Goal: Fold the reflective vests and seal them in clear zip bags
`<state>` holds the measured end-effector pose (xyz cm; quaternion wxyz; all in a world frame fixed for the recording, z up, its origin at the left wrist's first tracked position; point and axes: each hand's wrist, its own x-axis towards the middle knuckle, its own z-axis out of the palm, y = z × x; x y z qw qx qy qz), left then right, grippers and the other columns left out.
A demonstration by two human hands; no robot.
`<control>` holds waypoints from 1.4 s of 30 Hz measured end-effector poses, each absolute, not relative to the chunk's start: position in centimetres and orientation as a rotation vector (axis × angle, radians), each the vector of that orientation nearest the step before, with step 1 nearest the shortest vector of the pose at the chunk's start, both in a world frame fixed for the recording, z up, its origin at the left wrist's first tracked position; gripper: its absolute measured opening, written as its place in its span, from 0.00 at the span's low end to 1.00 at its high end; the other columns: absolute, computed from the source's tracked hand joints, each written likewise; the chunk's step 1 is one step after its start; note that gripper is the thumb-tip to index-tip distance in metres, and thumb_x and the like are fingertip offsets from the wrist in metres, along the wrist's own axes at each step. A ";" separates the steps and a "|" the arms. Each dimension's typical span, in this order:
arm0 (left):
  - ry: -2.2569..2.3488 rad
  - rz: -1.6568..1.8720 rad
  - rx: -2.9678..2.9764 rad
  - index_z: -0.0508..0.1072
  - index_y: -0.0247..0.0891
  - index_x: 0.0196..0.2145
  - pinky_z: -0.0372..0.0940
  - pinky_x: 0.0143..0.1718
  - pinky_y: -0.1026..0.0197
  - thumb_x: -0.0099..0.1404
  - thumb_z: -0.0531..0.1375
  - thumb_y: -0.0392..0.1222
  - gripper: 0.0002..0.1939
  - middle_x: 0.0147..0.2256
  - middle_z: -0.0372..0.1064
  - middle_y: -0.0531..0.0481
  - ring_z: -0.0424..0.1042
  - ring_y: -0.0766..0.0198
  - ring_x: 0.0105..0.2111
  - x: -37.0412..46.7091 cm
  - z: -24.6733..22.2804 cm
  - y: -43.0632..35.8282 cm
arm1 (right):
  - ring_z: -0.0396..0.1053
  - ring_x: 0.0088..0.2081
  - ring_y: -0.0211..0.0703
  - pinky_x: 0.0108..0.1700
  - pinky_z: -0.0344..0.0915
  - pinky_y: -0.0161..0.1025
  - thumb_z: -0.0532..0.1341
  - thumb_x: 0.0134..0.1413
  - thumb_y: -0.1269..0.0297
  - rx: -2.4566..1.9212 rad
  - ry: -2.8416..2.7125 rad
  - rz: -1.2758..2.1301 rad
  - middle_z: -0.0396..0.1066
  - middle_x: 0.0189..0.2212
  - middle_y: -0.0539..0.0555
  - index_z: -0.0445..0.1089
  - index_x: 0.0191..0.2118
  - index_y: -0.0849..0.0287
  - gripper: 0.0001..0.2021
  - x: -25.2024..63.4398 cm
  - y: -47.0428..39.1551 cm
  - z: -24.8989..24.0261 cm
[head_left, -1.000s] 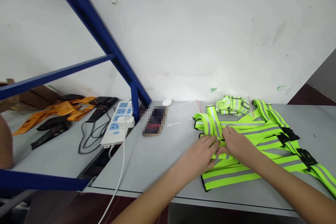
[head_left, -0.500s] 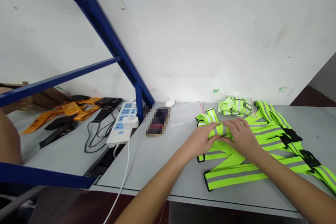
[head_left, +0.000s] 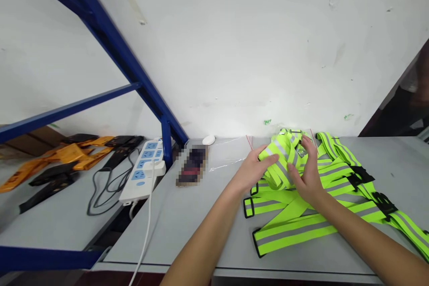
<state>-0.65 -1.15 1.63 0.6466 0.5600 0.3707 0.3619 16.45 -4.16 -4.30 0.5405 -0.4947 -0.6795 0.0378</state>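
Note:
My left hand (head_left: 256,170) is closed on a folded bundle of neon-yellow reflective straps (head_left: 279,163) with grey stripes, held above the table. At the bundle's right side is my right hand (head_left: 309,176), its thumb against the straps and its fingers spread apart and curved. Under both hands, more reflective straps (head_left: 298,233) lie stretched out, with black buckles (head_left: 249,208) at their left ends. A clear plastic bag (head_left: 229,149) with a red seal line lies flat behind my left hand. The packed bundle at the wall is mostly hidden.
A phone-like item (head_left: 192,165), blurred out, and a white oval object (head_left: 209,140) lie on the grey table (head_left: 150,237). Left of them are a power strip (head_left: 142,172) with a white cable, a blue metal frame (head_left: 134,69) and orange-and-black straps (head_left: 72,156). A white wall (head_left: 234,53) stands behind.
The strap bundle has been raised and turned, showing more of its folded layers. My right hand has loosened and its fingers have spread. The view has shifted slightly right.

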 end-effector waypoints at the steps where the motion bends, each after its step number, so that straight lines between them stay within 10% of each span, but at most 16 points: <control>1: 0.856 0.863 1.272 0.72 0.38 0.49 0.68 0.36 0.59 0.59 0.63 0.52 0.24 0.41 0.75 0.45 0.74 0.57 0.36 -0.6 1.5 -1.3 | 0.55 0.60 0.56 0.57 0.58 0.55 0.55 0.60 0.57 -1.202 -1.549 0.188 0.54 0.59 0.64 0.49 0.63 0.55 0.27 16.4 -4.2 -4.2; 5: 0.932 1.036 1.299 0.71 0.37 0.47 0.68 0.32 0.61 0.59 0.62 0.53 0.23 0.38 0.75 0.47 0.74 0.59 0.33 -0.4 1.1 -2.2 | 0.66 0.42 0.47 0.40 0.66 0.42 0.58 0.59 0.54 -1.233 -1.369 0.552 0.66 0.38 0.55 0.64 0.45 0.55 0.13 16.3 -4.3 -3.5; 16: 0.929 1.093 1.218 0.72 0.36 0.45 0.68 0.34 0.61 0.59 0.63 0.51 0.20 0.36 0.75 0.46 0.74 0.59 0.33 -1.1 1.1 -2.5 | 0.49 0.20 0.33 0.21 0.49 0.33 0.60 0.55 0.47 -1.216 -1.447 0.976 0.52 0.19 0.43 0.65 0.29 0.57 0.17 17.6 -3.7 -1.3; 27: 0.873 1.014 1.069 0.71 0.39 0.47 0.69 0.38 0.58 0.57 0.65 0.54 0.24 0.41 0.76 0.46 0.76 0.56 0.38 -0.8 0.9 -2.7 | 0.73 0.42 0.51 0.43 0.70 0.45 0.69 0.43 0.54 -1.233 -1.632 1.322 0.76 0.41 0.53 0.73 0.46 0.56 0.23 17.2 -4.9 0.8; 42: 0.586 0.564 0.666 0.76 0.35 0.34 0.64 0.17 0.64 0.55 0.65 0.56 0.19 0.24 0.71 0.48 0.69 0.65 0.19 -0.2 -0.6 -3.1 | 0.72 0.33 0.46 0.35 0.67 0.38 0.64 0.51 0.62 -1.093 -2.057 1.084 0.76 0.31 0.49 0.75 0.34 0.54 0.05 19.5 -5.5 2.3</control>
